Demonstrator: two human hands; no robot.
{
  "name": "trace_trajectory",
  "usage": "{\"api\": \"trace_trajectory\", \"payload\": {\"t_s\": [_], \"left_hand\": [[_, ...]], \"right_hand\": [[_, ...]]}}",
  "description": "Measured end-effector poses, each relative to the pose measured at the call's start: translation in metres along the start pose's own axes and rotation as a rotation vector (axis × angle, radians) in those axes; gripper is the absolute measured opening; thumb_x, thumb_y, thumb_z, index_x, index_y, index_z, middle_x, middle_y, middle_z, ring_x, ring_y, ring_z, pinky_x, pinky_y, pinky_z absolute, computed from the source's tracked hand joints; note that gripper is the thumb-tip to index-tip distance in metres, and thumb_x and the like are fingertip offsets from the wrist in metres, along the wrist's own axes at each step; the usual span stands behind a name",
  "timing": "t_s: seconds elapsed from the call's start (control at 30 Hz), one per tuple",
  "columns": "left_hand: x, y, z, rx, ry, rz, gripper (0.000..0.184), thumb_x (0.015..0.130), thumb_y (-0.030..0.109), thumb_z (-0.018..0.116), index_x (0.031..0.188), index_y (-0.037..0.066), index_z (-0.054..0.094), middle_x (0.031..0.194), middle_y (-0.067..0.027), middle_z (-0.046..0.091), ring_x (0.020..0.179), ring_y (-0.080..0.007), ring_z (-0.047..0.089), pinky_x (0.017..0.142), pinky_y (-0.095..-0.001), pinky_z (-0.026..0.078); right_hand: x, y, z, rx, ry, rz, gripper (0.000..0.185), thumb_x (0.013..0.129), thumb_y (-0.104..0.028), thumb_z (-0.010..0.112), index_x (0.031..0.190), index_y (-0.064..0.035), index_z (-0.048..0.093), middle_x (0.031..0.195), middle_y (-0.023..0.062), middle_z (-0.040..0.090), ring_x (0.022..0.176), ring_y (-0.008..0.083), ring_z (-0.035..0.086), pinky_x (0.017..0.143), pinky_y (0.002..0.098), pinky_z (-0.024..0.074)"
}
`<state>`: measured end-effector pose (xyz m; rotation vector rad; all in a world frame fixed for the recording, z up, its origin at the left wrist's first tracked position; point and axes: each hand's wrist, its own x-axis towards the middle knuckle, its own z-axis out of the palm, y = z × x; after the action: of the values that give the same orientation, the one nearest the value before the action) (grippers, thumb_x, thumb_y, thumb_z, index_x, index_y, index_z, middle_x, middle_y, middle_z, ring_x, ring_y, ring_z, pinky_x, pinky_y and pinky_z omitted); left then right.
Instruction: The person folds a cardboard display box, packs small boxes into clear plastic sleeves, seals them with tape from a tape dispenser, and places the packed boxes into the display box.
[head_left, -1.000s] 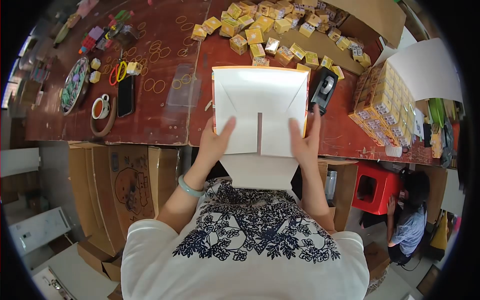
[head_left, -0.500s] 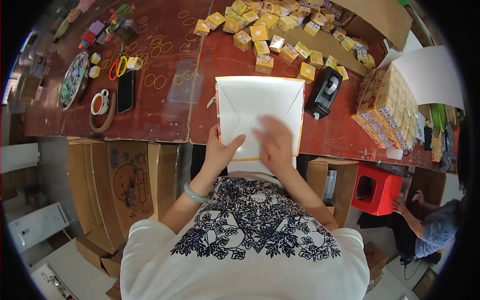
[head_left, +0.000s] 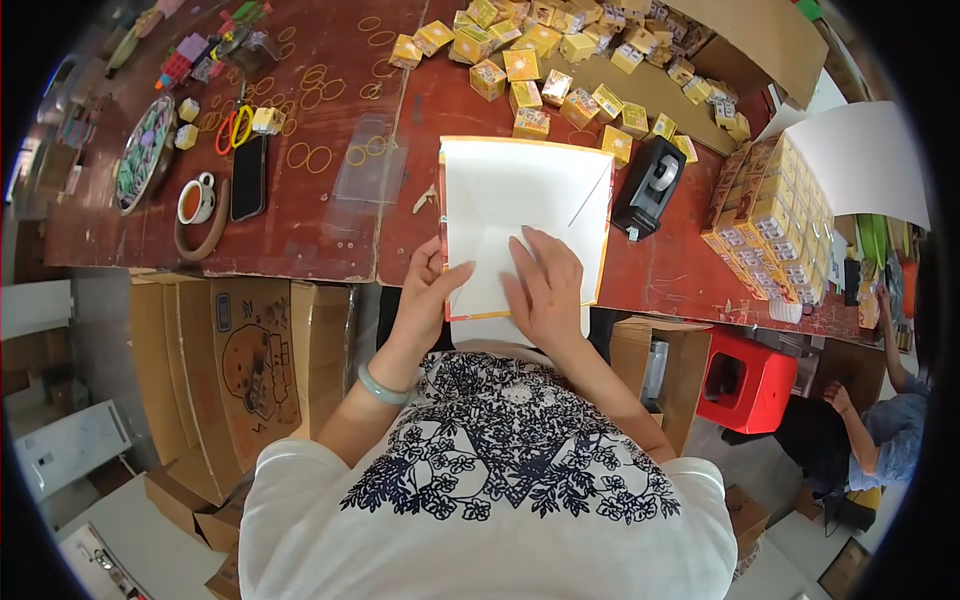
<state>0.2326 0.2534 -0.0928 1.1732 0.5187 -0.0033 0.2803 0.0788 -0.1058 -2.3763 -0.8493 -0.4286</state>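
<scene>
A white-faced cardboard box (head_left: 500, 185) with orange and yellow edges lies across the table's front edge, just ahead of my body. Crease lines run diagonally across its white face. My left hand (head_left: 428, 290) grips its left edge, thumb on the white face and fingers bent round the side. On the lower right of that face rests my right hand (head_left: 545, 285), fingers apart and pressing lightly, with nothing held. The underside of the box is hidden.
Behind the box lie small yellow boxes (head_left: 520, 65) in a loose heap. A black tape dispenser (head_left: 648, 190) stands to its right, before stacked wrapped boxes (head_left: 775, 225). Leftward are a phone (head_left: 249, 178), a cup (head_left: 197, 200) and rubber bands. Another person (head_left: 890, 430) sits at far right.
My right hand, blurred before, now lies on the box's white face with its fingers spread. The left hand has slid slightly along the left edge. The other person's arms have moved off the red stool.
</scene>
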Motion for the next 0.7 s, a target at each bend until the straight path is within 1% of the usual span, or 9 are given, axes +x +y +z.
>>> {"api": "trace_trajectory", "payload": {"t_s": [0.13, 0.23, 0.3, 0.37, 0.4, 0.47, 0.57, 0.63, 0.7], "left_hand": [[-0.020, 0.033, -0.001, -0.565, -0.367, -0.122, 0.055, 0.100, 0.025, 0.054, 0.145, -0.001, 0.037, 0.137, -0.0206, 0.054, 0.119, -0.0269, 0.058, 0.100, -0.0346, 0.046], [-0.027, 0.038, 0.005, -0.722, -0.541, -0.090, 0.063, 0.103, 0.042, 0.043, 0.149, 0.001, 0.034, 0.150, -0.0216, 0.042, 0.132, -0.0326, 0.049, 0.105, -0.0397, 0.043], [-0.027, 0.045, 0.023, -0.898, -1.004, -0.203, 0.069, 0.103, 0.051, 0.039, 0.149, 0.000, 0.034, 0.155, -0.0208, 0.036, 0.141, -0.0334, 0.040, 0.106, -0.0411, 0.041], [-0.041, 0.041, 0.049, -0.628, -0.816, -0.343, 0.074, 0.101, 0.060, 0.036, 0.141, -0.002, 0.043, 0.147, -0.0192, 0.047, 0.137, -0.0303, 0.044, 0.107, -0.0417, 0.039], [-0.038, 0.029, 0.047, -0.616, -0.843, -0.334, 0.074, 0.101, 0.060, 0.036, 0.141, -0.002, 0.043, 0.147, -0.0192, 0.047, 0.137, -0.0303, 0.044, 0.107, -0.0417, 0.039], [-0.021, -0.008, 0.038, -0.641, -0.617, -0.651, 0.094, 0.089, 0.079, 0.037, 0.134, -0.002, 0.050, 0.139, -0.0204, 0.053, 0.130, -0.0308, 0.051, 0.106, -0.0457, 0.042], [-0.012, -0.002, 0.040, -0.744, -0.696, -0.521, 0.074, 0.097, 0.068, 0.036, 0.120, 0.001, 0.054, 0.123, -0.0137, 0.058, 0.122, -0.0241, 0.051, 0.105, -0.0391, 0.039], [-0.004, 0.006, 0.048, -0.606, -0.283, 0.013, 0.072, 0.097, 0.066, 0.042, 0.126, 0.001, 0.050, 0.127, -0.0127, 0.057, 0.121, -0.0219, 0.051, 0.103, -0.0381, 0.041], [0.005, 0.044, 0.061, -0.448, -0.138, 0.358, 0.076, 0.095, 0.066, 0.047, 0.137, 0.003, 0.044, 0.133, -0.0127, 0.054, 0.127, -0.0227, 0.049, 0.108, -0.0412, 0.038]], "right_hand": [[0.023, -0.025, -0.062, 0.206, -0.097, -0.182, 0.052, 0.088, -0.025, 0.065, 0.132, -0.0010, 0.055, 0.154, 0.0146, 0.038, 0.143, 0.0324, 0.035, 0.115, 0.0492, 0.0288], [0.041, -0.022, -0.098, 0.088, -0.079, -0.222, 0.057, 0.083, -0.025, 0.071, 0.131, 0.0002, 0.055, 0.149, 0.0167, 0.046, 0.138, 0.0341, 0.044, 0.112, 0.0454, 0.0348], [0.051, -0.012, -0.115, 0.210, 0.223, -0.198, 0.053, 0.078, -0.008, 0.073, 0.128, 0.0025, 0.057, 0.132, 0.0191, 0.061, 0.117, 0.0324, 0.062, 0.096, 0.0385, 0.0499], [0.060, -0.017, -0.149, 0.175, 0.291, -0.007, 0.048, 0.075, 0.003, 0.070, 0.121, 0.0047, 0.060, 0.119, 0.0197, 0.068, 0.104, 0.0303, 0.067, 0.089, 0.0322, 0.0533], [0.062, -0.015, -0.155, 0.217, 0.456, -0.004, 0.039, 0.079, 0.005, 0.069, 0.117, 0.0053, 0.062, 0.118, 0.0196, 0.068, 0.100, 0.0267, 0.067, 0.088, 0.0316, 0.0528], [0.065, -0.015, -0.174, 0.335, 0.718, -0.045, 0.026, 0.091, 0.000, 0.063, 0.116, 0.0062, 0.063, 0.114, 0.0163, 0.069, 0.094, 0.0213, 0.065, 0.083, 0.0291, 0.0515], [0.052, 0.004, -0.202, 0.255, 0.915, 0.103, 0.022, 0.096, -0.006, 0.060, 0.114, 0.0061, 0.063, 0.111, 0.0147, 0.069, 0.091, 0.0183, 0.063, 0.081, 0.0278, 0.0503], [0.035, 0.015, -0.226, 0.172, 1.108, 0.266, 0.022, 0.100, -0.011, 0.057, 0.113, 0.0059, 0.063, 0.107, 0.0131, 0.069, 0.089, 0.0153, 0.061, 0.079, 0.0266, 0.0491], [0.031, 0.010, -0.236, 0.331, 1.326, 0.472, 0.026, 0.103, -0.017, 0.053, 0.111, 0.0046, 0.064, 0.102, 0.0101, 0.068, 0.086, 0.0117, 0.058, 0.078, 0.0249, 0.0472]]}}
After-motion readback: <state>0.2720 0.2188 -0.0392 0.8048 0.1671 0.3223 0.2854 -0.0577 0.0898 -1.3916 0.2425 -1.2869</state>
